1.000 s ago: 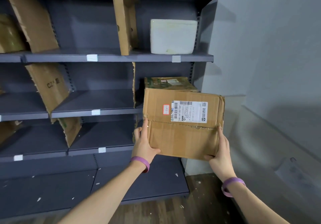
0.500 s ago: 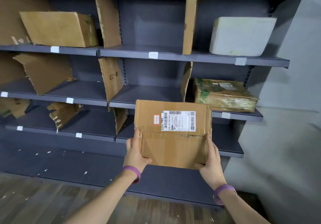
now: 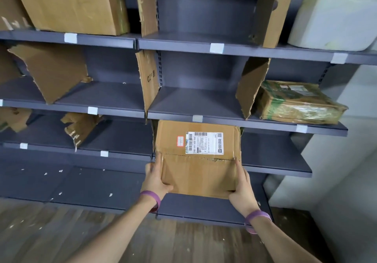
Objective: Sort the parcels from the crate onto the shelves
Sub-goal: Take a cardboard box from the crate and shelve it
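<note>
Holding cardboard parcel (image 3: 197,160) by lower corners with left hand (image 3: 156,181) and right hand (image 3: 242,190), before grey shelves (image 3: 183,45); up right, taped parcel (image 3: 299,103), white foam box (image 3: 334,19).

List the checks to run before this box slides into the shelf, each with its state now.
1. Grip: the left hand and right hand hold the box at its lower corners: ok.
2. Label readable: the label faces the camera: ok.
3. Space behind the box free: hidden by the box: cannot tell.
4. Clearance under the shelf above: the box's top edge meets that shelf's front edge in this view: cannot tell.
5. Tape seam intact: the tape is torn and wrinkled: not ok.
</note>
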A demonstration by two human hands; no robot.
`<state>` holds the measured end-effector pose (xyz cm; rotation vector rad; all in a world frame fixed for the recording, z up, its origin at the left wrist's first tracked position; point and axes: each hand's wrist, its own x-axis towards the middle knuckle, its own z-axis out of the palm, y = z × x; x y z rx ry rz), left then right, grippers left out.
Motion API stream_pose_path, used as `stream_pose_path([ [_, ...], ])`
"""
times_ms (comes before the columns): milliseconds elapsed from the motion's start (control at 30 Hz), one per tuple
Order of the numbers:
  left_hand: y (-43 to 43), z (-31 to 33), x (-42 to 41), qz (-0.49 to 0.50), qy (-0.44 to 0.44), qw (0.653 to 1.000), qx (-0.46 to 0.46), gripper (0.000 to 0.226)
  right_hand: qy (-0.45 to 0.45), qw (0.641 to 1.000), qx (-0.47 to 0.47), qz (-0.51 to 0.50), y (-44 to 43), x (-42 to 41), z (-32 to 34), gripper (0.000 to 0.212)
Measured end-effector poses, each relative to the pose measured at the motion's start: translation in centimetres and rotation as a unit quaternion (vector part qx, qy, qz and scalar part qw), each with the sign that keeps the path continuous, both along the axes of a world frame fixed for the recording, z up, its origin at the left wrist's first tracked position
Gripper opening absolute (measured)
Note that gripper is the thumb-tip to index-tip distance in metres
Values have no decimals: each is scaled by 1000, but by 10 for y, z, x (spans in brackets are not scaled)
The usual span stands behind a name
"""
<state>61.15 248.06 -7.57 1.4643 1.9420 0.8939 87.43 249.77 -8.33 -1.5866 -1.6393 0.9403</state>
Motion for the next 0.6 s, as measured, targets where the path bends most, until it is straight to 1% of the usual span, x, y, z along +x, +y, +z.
stream_pose_path([
  [200, 24, -4, -9, -14, 10, 1000, -22, 112, -6, 999, -34, 3, 24, -6, -5, 109],
  [333, 36, -1, -5, -19, 6, 999, -26, 101, -5, 999, -34, 3, 40, -1, -5, 107],
  [467, 47, 14, -4, -20, 10, 999, 39, 88, 16, 1000, 4, 7, 55, 8, 10, 100],
  [600, 64, 38, -2, -5, -27, 997, 79, 86, 30, 998, 59, 8, 80, 15, 38, 98],
])
